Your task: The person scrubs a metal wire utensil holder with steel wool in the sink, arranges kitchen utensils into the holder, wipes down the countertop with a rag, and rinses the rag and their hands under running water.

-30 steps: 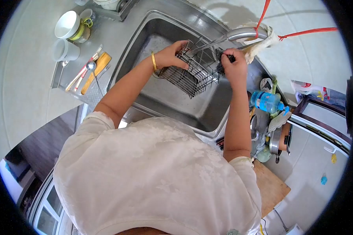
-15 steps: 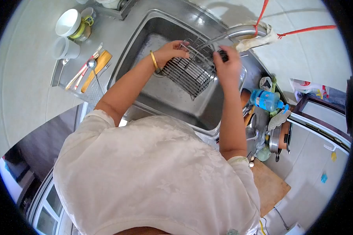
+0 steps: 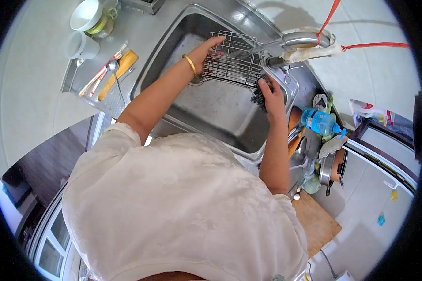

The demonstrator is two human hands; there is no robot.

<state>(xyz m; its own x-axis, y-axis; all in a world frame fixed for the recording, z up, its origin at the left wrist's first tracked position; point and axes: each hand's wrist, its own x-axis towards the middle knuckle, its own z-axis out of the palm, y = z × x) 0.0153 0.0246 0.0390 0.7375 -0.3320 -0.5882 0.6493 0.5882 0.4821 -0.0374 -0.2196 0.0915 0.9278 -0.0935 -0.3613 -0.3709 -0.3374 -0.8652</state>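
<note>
My left hand (image 3: 202, 55) grips the left end of a metal wire basket (image 3: 232, 70), with the thumb side over its edge. The basket is tilted above the sink (image 3: 206, 110), its open wire bars showing. At the basket's right end, my right hand (image 3: 273, 97) is closed on a dark scouring pad (image 3: 259, 96), which sits right by the basket's lower right corner. From the faucet (image 3: 305, 39) a stream of water (image 3: 251, 49) runs down onto the basket. A gold bangle circles my left wrist.
Left of the sink are white bowls (image 3: 86, 15), a white cup (image 3: 81, 45), a wooden spatula (image 3: 118, 75) and a ladle (image 3: 112, 67). A blue bottle (image 3: 320, 122), a pot (image 3: 330, 168) and a cutting board (image 3: 317, 224) are on the right. Red string ties the faucet.
The basket has been turned and raised toward the back of the sink. My right hand with the scouring pad has come down toward me, to the basket's lower right corner.
</note>
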